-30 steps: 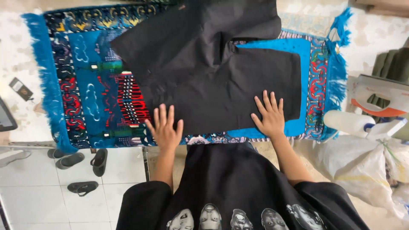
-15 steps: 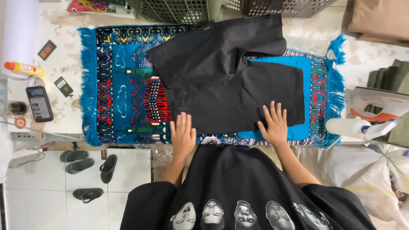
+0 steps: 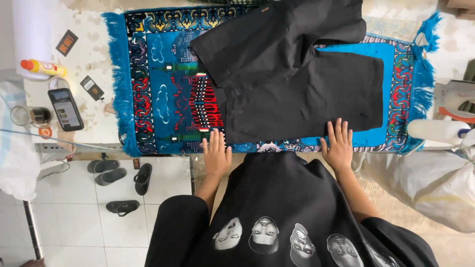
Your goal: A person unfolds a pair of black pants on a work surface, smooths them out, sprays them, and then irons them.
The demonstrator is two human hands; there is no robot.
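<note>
A pair of black shorts [image 3: 292, 79] lies spread flat on a blue patterned rug with fringed ends [image 3: 158, 94] that covers the table. My left hand [image 3: 216, 154] rests flat, fingers apart, at the rug's near edge by the shorts' lower left corner. Flat as well, my right hand [image 3: 338, 143] lies on the near hem of the shorts' leg. Neither hand grips anything. My black printed shirt [image 3: 282, 217] fills the foreground.
On the table's left end are a phone [image 3: 66, 109], a yellow bottle with an orange cap [image 3: 42, 67], a glass [image 3: 30, 116] and small dark cards. A white bottle [image 3: 438, 131] lies at the right. Sandals [image 3: 123, 178] sit on the tiled floor below.
The view has shifted so the table's left end shows more. Both hands have slid back toward me, from on the shorts to the rug's near edge.
</note>
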